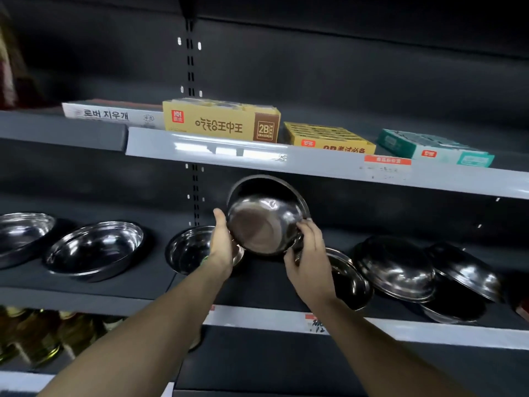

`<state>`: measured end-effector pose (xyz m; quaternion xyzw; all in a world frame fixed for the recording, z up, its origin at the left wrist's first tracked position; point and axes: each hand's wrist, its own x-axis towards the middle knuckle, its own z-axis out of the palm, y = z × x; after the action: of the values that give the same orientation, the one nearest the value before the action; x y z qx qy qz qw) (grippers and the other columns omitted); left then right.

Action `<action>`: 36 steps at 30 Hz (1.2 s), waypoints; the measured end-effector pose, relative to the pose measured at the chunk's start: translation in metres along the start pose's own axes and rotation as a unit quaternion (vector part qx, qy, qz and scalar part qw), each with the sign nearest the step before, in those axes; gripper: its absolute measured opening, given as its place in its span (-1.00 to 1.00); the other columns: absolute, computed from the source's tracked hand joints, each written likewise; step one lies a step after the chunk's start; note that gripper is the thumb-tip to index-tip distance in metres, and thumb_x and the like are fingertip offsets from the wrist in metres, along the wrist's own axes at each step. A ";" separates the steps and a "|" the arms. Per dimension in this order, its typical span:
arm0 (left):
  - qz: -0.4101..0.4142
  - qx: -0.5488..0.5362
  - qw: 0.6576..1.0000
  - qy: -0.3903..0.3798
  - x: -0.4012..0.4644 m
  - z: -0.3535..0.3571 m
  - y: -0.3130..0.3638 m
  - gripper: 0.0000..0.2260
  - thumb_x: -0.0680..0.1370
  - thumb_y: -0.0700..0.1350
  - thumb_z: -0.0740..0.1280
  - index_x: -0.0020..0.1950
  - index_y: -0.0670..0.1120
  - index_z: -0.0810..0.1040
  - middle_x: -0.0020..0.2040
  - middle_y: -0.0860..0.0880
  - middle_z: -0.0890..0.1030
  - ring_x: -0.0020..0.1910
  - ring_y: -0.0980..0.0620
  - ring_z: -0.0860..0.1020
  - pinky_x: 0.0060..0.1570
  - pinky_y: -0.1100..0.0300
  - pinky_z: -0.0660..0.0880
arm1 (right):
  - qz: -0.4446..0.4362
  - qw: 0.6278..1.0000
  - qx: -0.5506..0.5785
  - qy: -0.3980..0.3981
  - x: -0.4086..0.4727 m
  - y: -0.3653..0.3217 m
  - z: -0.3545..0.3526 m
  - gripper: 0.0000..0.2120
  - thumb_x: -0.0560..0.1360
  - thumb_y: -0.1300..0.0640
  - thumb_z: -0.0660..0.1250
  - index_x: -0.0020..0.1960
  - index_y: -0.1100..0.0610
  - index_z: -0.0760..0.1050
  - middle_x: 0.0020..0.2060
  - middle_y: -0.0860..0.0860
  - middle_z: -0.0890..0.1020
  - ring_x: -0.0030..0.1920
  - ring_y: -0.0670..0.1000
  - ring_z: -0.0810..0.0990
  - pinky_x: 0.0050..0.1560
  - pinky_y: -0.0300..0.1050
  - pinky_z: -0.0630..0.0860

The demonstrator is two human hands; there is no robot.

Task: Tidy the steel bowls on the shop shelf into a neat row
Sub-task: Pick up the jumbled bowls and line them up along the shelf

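Both hands hold one steel bowl (264,224) up above the shelf (114,282): the left hand (221,247) presses along its left rim, and the right hand (309,253) curls its fingers over the lower right edge. The bowl is tipped on edge, its base facing the camera and its mouth toward the dark back panel (the inside is hidden). Below the left hand sits an upright bowl (189,250); to the right lie overturned bowls (398,267).
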<state>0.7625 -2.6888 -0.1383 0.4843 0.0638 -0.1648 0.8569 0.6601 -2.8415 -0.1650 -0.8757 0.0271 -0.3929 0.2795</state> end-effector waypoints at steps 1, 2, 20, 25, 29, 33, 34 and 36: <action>-0.002 -0.020 1.000 0.008 0.000 -0.005 0.002 -0.32 0.50 0.44 0.13 0.34 -0.04 0.56 0.25 0.01 0.58 0.35 -0.09 0.47 0.28 0.14 0.44 | 0.005 1.000 0.003 0.011 0.000 -0.003 0.003 -0.52 0.53 0.23 0.31 0.44 0.15 0.37 0.44 0.02 0.40 0.46 -0.03 0.36 0.45 -0.11 0.35; 0.003 -0.032 0.999 0.014 0.001 -0.009 0.004 -0.36 0.49 0.44 0.14 0.36 0.04 0.53 0.24 0.08 0.57 0.36 -0.07 0.47 0.31 0.12 0.42 | 0.023 0.999 0.018 0.017 0.001 -0.005 0.005 -0.56 0.56 0.19 0.27 0.43 0.11 0.39 0.40 -0.02 0.44 0.40 -0.06 0.41 0.40 -0.13 0.39; 0.088 0.345 0.934 0.011 0.013 -0.052 0.021 -0.83 0.60 -0.05 0.22 -0.02 -0.06 0.60 -0.03 -0.10 0.66 0.02 -0.16 0.60 0.25 -0.07 0.47 | 0.466 0.814 0.347 0.015 0.031 -0.020 0.035 -0.70 0.61 0.23 0.20 0.32 0.25 0.39 0.01 0.20 0.64 -0.45 0.06 0.69 -0.44 -0.20 0.61; 0.143 0.582 0.798 0.067 0.011 -0.075 0.058 -0.70 0.61 -0.04 0.21 0.28 -0.10 0.55 0.22 -0.15 0.60 0.19 -0.15 0.56 0.19 0.13 0.47 | 0.470 0.810 0.351 0.018 0.038 -0.018 0.049 -0.69 0.59 0.26 0.19 0.34 0.23 0.36 -0.17 0.13 0.64 -0.41 0.10 0.71 -0.18 -0.06 0.70; 0.143 0.723 0.668 0.107 0.007 -0.109 0.087 -0.66 0.63 -0.02 0.14 0.31 -0.13 0.51 0.32 -0.20 0.49 0.34 -0.22 0.43 0.33 0.01 0.39 | 0.472 0.811 0.345 -0.013 0.038 -0.029 0.066 -0.68 0.60 0.28 0.20 0.35 0.25 0.32 -0.02 0.21 0.63 -0.40 0.11 0.71 -0.29 -0.12 0.69; 0.123 0.769 0.613 0.131 0.002 -0.142 0.100 -0.64 0.64 0.02 0.15 0.34 -0.12 0.46 0.33 -0.20 0.45 0.34 -0.23 0.43 0.30 -0.01 0.41 | 0.469 0.807 0.356 -0.044 0.035 -0.047 0.087 -0.70 0.60 0.31 0.19 0.32 0.24 0.32 0.10 0.28 0.61 -0.41 0.09 0.71 -0.37 -0.16 0.66; 0.119 0.778 0.603 0.131 0.001 -0.149 0.102 -0.63 0.64 0.04 0.14 0.36 -0.11 0.46 0.35 -0.19 0.45 0.34 -0.22 0.43 0.30 -0.01 0.42 | 0.469 0.805 0.360 -0.051 0.035 -0.051 0.092 -0.69 0.60 0.32 0.19 0.33 0.25 0.32 0.12 0.29 0.59 -0.40 0.10 0.71 -0.38 -0.17 0.66; 0.112 0.793 0.584 0.131 -0.001 -0.162 0.102 -0.61 0.64 0.07 0.13 0.39 -0.08 0.44 0.38 -0.17 0.44 0.35 -0.21 0.42 0.28 -0.01 0.41 | 0.467 0.804 0.361 -0.068 0.034 -0.059 0.101 -0.67 0.60 0.34 0.19 0.36 0.29 0.32 0.13 0.30 0.58 -0.37 0.12 0.71 -0.39 -0.17 0.66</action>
<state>0.8054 -2.5020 -0.1400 0.9913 -0.0355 0.0124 0.1265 0.7451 -2.7535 -0.1660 -0.6174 0.2702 -0.1359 0.7261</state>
